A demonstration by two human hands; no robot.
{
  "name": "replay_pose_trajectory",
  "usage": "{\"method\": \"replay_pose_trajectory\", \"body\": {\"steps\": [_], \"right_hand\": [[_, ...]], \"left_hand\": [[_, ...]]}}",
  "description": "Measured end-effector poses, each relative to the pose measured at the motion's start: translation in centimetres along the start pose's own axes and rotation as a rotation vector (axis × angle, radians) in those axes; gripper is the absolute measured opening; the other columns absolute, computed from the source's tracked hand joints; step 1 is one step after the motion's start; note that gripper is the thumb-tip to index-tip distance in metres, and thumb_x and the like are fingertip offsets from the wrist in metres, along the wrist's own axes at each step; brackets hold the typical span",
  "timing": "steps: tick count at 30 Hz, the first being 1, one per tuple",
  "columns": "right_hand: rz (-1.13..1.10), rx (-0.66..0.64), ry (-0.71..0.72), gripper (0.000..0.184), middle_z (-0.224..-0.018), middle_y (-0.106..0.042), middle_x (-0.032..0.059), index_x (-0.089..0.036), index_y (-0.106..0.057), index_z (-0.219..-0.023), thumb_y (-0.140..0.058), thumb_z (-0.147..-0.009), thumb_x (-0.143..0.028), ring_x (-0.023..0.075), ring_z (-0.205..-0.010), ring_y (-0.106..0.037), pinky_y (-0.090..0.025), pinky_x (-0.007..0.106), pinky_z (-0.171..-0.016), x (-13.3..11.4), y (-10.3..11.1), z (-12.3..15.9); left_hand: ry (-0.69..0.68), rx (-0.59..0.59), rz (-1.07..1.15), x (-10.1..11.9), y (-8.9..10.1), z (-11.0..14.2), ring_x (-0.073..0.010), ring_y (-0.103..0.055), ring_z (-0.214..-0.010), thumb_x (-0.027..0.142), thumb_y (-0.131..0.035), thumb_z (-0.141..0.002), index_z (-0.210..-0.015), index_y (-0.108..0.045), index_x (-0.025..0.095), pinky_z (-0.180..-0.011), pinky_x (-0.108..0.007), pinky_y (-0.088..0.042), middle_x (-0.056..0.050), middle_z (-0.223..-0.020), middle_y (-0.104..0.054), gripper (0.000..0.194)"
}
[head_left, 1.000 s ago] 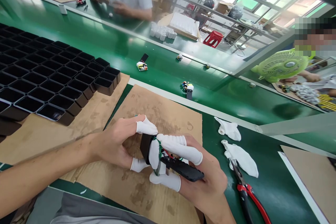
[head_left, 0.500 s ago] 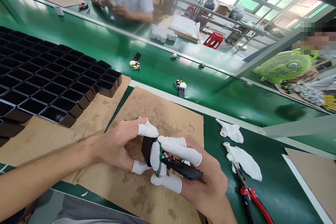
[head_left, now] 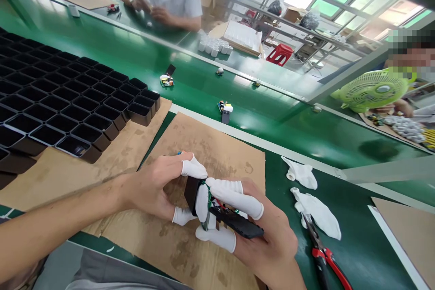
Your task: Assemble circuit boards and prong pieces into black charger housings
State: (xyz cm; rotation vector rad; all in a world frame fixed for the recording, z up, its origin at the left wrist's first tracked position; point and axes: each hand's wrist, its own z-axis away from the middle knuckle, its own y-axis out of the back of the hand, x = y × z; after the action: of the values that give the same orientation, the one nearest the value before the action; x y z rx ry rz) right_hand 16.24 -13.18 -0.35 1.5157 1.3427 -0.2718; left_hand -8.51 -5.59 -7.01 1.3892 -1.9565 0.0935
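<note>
Over the cardboard sheet (head_left: 217, 136), my left hand (head_left: 165, 186) grips a black plastic case (head_left: 191, 194) between finger and thumb. My right hand (head_left: 251, 217) is closed round a circuit board assembly (head_left: 203, 204) with a white padded part, red and green wires and a black plate (head_left: 236, 223) jutting out to the right. White finger cots cover fingers on both hands. The assembly's left end meets the open side of the case; how deep it sits inside is hidden. A small blue part peeks out behind my left hand.
Rows of black cases (head_left: 78, 104) fill the left. Red-handled pliers (head_left: 319, 247) and white cloth pieces (head_left: 316, 213) lie right. Circuit assemblies (head_left: 225, 111) rest on the green belt. Across it, a person (head_left: 166, 0) handles something; a green fan (head_left: 374, 90) stands far right.
The circuit assemblies on the belt have shifted left. Both hands keep their grip on case and board, nearly unmoved; the view has tilted slightly.
</note>
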Motion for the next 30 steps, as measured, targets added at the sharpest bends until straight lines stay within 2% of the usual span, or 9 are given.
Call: {"method": "replay_pose_trajectory", "body": {"steps": [4,10,15,24,30], "right_hand": [[-0.004,0.0,0.014,0.071,-0.135,-0.083,0.0131,-0.033,-0.069,-0.159,-0.096,-0.094,-0.02,0.0311,-0.115,-0.083,-0.072,0.04,-0.093,0.03,0.08,0.03],[-0.021,0.027,-0.01,0.069,-0.123,-0.084,0.009,-0.032,-0.073,-0.153,-0.1,-0.09,-0.02,0.0292,-0.106,-0.084,-0.073,0.039,-0.093,0.21,-0.16,0.02],[-0.037,0.029,-0.008,0.075,-0.126,-0.082,0.0077,-0.033,-0.071,-0.155,-0.101,-0.088,-0.018,0.0272,-0.108,-0.081,-0.071,0.037,-0.094,0.49,-0.27,0.18],[-0.017,0.006,-0.021,0.073,-0.126,-0.082,0.0066,-0.034,-0.07,-0.157,-0.099,-0.091,-0.02,0.0261,-0.109,-0.08,-0.069,0.035,-0.092,0.52,-0.26,0.29],[-0.025,0.004,-0.009,0.072,-0.127,-0.081,0.0048,-0.035,-0.07,-0.157,-0.098,-0.092,-0.018,0.0235,-0.107,-0.079,-0.068,0.033,-0.093,0.48,-0.23,0.24]], "left_hand": [[0.001,-0.001,0.004,-0.18,-0.1,0.12,-0.0226,-0.074,-0.09,0.036,-0.095,-0.091,-0.148,-0.058,0.019,-0.077,-0.036,-0.062,-0.011,-0.112,-0.079,0.07],[-0.008,0.011,-0.01,-0.33,-0.17,0.16,-0.0223,-0.074,-0.089,0.03,-0.098,-0.084,-0.146,-0.059,0.018,-0.075,-0.033,-0.061,-0.012,-0.112,-0.079,0.074],[-0.011,0.007,-0.013,-0.28,-0.11,0.11,-0.0229,-0.074,-0.09,0.032,-0.099,-0.084,-0.146,-0.059,0.019,-0.08,-0.036,-0.064,-0.011,-0.112,-0.079,0.075],[-0.017,0.004,-0.023,-0.36,-0.25,0.18,-0.0231,-0.074,-0.087,0.035,-0.095,-0.091,-0.153,-0.057,0.02,-0.08,-0.037,-0.063,-0.011,-0.108,-0.078,0.074],[-0.013,0.011,-0.034,-0.55,-0.22,0.38,-0.0254,-0.077,-0.093,0.036,-0.098,-0.086,-0.146,-0.059,0.021,-0.083,-0.037,-0.065,-0.011,-0.109,-0.081,0.073]]}}
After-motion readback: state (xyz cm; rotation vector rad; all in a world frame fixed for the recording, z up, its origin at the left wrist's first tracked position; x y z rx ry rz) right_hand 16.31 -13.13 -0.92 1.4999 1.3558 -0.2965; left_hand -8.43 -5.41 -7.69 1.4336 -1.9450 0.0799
